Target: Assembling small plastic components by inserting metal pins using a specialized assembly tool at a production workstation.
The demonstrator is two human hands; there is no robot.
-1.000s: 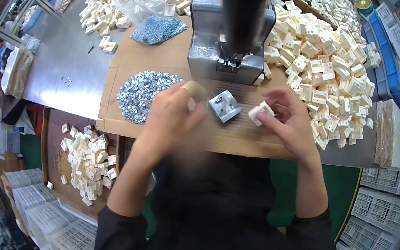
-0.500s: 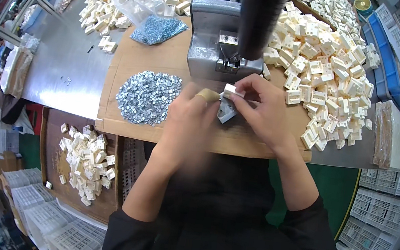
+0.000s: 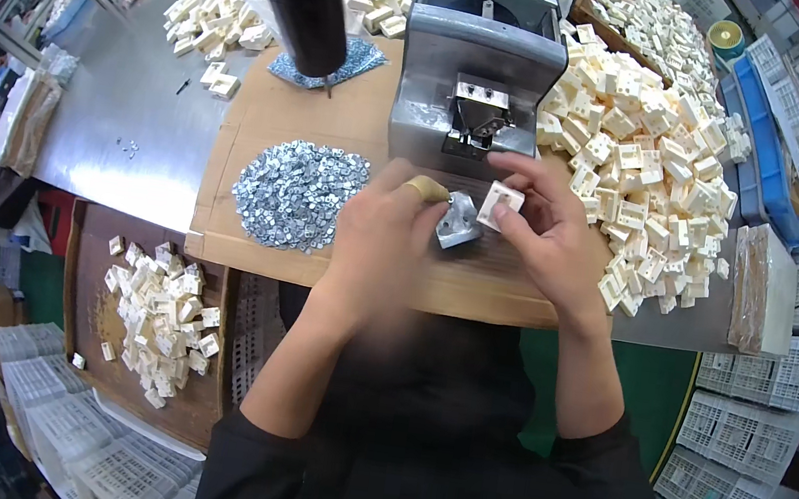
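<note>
My right hand [image 3: 554,238] pinches a white plastic block [image 3: 501,202] with small holes between thumb and fingers, its holed face turned up. Left of it, my left hand [image 3: 384,217] is partly blurred, with a tan finger cover [image 3: 426,188] on one finger. Its thumb and fingertips close together beside a small metal fixture [image 3: 460,221]; a tiny shiny bit shows at the tips, too small to name. Behind both hands stands a grey metal machine [image 3: 479,68]. A pile of small square metal pieces [image 3: 297,198] lies left of my left hand.
A black cylindrical tool [image 3: 301,4] hangs before a bag of bluish small parts [image 3: 359,60]. White blocks [image 3: 643,161] are heaped at right, more at back left [image 3: 219,14]. A wooden tray [image 3: 94,310] of blocks sits lower left. Cardboard [image 3: 275,122] covers the bench.
My right hand has drawn the white block right, away from my left fingers, and tilted its holed face up. The black tool appears farther left; the whole view has shifted slightly.
</note>
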